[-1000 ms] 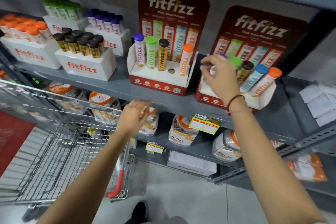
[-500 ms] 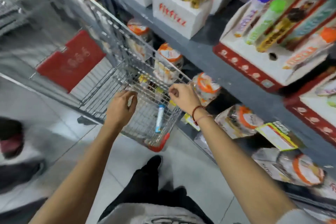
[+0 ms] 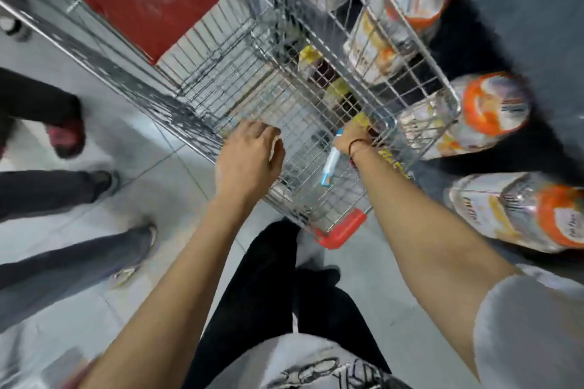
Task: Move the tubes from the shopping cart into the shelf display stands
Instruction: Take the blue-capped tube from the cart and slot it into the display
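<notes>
1. The right hand (image 3: 352, 139) reaches deep into the shopping cart (image 3: 221, 73); whether its grip has closed on anything I cannot tell (fingers hidden, picture blurred).
2. A blue-capped tube (image 3: 331, 164) lies on the cart floor, touching that wrist at about 7 o'clock, probably the target.
3. The left hand (image 3: 249, 161), grip loosely curled and holding nothing, hovers over the cart's near wall, likely for balance.
4. Orange-lidded jars (image 3: 493, 104) sit on the lower shelf at 3 o'clock.
</notes>
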